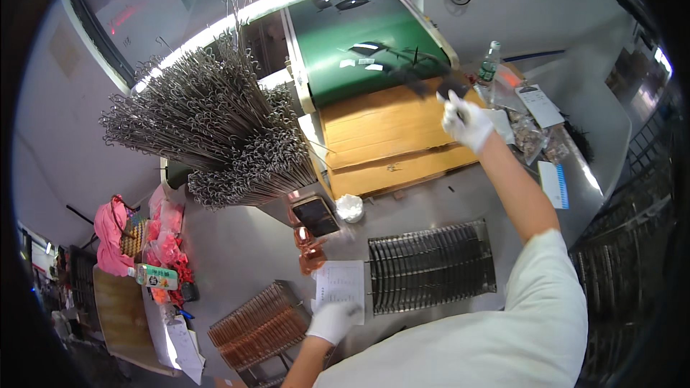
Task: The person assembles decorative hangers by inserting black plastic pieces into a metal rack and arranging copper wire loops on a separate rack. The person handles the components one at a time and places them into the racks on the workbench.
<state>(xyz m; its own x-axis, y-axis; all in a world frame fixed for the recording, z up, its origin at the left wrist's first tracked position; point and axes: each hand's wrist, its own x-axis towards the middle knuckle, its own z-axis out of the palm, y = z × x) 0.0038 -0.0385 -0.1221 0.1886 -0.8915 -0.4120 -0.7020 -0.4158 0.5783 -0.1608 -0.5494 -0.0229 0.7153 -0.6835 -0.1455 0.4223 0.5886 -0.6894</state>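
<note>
My right hand [467,122], in a white glove, is stretched out over the right end of a flat brown cardboard sheet [388,126]. Its fingers are closed on a pair of dark glasses [451,88], smeared by motion. Beyond the cardboard is a green conveyor belt [352,36] with dark glasses [367,48] and small white labels on it. My left hand [334,322], also gloved in white, is low over a printed paper sheet [341,284]; its fingers are blurred. To its right stands a rack [431,267] of dark slats, and to its left a copper-coloured rack [259,327].
A tall mass of hooked metal wires [208,115] fills the left back. A phone [315,215] and a white wad [350,208] lie mid-table. A water bottle [489,63], bags and a notepad [553,185] sit at right; a green-labelled bottle [154,276] is at left.
</note>
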